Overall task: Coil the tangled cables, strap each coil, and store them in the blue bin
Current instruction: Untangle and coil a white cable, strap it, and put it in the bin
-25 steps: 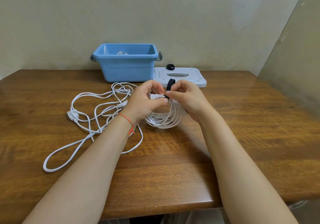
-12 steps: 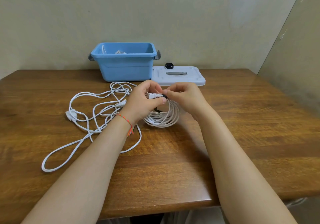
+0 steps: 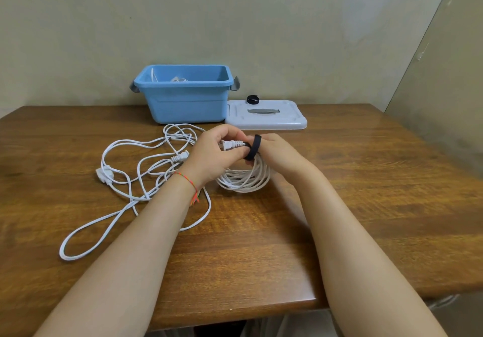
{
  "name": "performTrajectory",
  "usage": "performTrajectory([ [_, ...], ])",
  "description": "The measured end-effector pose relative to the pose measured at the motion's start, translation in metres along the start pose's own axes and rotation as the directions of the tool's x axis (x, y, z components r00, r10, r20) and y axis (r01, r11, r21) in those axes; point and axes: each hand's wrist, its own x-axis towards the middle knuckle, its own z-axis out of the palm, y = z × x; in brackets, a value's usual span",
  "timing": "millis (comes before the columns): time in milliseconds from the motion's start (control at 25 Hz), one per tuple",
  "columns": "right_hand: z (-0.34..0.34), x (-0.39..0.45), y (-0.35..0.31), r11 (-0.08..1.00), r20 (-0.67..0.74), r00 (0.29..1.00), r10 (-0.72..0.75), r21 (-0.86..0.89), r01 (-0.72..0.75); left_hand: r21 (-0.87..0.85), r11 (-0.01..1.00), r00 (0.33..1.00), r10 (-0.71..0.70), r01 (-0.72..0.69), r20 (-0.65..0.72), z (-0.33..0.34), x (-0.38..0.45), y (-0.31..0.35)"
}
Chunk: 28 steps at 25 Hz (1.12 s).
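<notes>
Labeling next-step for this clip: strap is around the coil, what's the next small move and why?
Probably pull the black strap snug and press its free end down onto itself. It loops loosely over the top of the white coil, which the left hand pinches near the plug while the right hand works the strap. The coil isn't secured yet for the blue bin.

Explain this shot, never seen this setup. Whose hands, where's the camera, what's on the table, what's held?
No machine here: a person works bare-handed, filmed by a head-worn camera looking forward and down. The left hand holds the plug end of a coiled white cable; the right hand works a black strap round that coil. On the wooden table lie a tangled white cable, an open blue bin with something white inside, its grey lid beside it, and a spare rolled strap on the lid.
</notes>
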Motion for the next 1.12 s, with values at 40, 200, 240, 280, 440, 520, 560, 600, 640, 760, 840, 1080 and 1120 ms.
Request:
performTrajectory([
  [40,0.0,0.0,0.001,1.0,-0.007,1.0,0.009,0.029,-0.009,0.019,1.0,1.0,-0.012,0.012,0.002,-0.001,0.0,-0.001],
  [200,-0.002,0.001,0.002,0.997,-0.045,0.998,0.037,0.068,-0.034,0.084,0.996,0.999,-0.044,0.042,0.015,-0.005,0.003,-0.003],
  [240,-0.004,0.001,0.003,0.995,-0.022,0.998,0.056,0.082,-0.054,0.095,0.995,0.999,-0.043,0.041,0.018,-0.006,0.003,-0.004],
  [280,-0.006,0.001,0.004,0.99,0.022,0.997,0.078,0.112,-0.08,0.108,0.993,0.999,-0.044,0.042,0.02,-0.006,0.004,-0.003],
  [440,-0.007,0.001,0.002,0.98,0.047,0.987,0.156,0.119,-0.16,0.132,0.99,0.998,-0.063,0.058,0.031,-0.006,0.005,-0.004],
  [520,-0.011,-0.001,-0.001,0.99,-0.118,0.991,0.066,0.132,-0.05,0.044,0.994,0.995,-0.104,0.104,-0.001,-0.009,0.004,-0.005],
  [560,-0.014,-0.002,-0.004,0.984,-0.162,0.987,-0.007,0.175,0.036,-0.034,0.991,0.991,-0.13,0.129,-0.018,-0.01,0.004,-0.006],
  [600,-0.017,-0.005,-0.007,0.973,-0.156,0.985,-0.079,0.202,0.11,-0.104,0.984,0.988,-0.15,0.146,-0.03,-0.011,0.004,-0.006],
  [640,-0.02,-0.009,-0.009,0.973,-0.108,0.983,-0.146,0.162,0.162,-0.154,0.976,0.986,-0.163,0.155,-0.037,-0.011,0.004,-0.007],
  [760,-0.012,-0.011,-0.008,0.964,-0.013,0.971,-0.24,-0.123,0.236,-0.239,0.954,0.981,-0.191,0.18,-0.026,-0.011,0.005,-0.01],
  [840,-0.005,-0.007,-0.009,0.942,-0.085,0.947,-0.31,-0.158,0.294,-0.271,0.944,0.979,-0.202,0.19,-0.015,-0.01,0.005,-0.011],
  [1080,-0.004,-0.007,-0.01,0.923,-0.212,0.9,-0.382,-0.033,0.384,-0.371,0.902,0.973,-0.228,0.223,0.033,-0.006,0.007,-0.004],
  [1120,-0.004,-0.007,-0.01,0.92,-0.214,0.896,-0.389,-0.036,0.39,-0.362,0.905,0.974,-0.225,0.223,0.037,-0.006,0.007,-0.005],
])
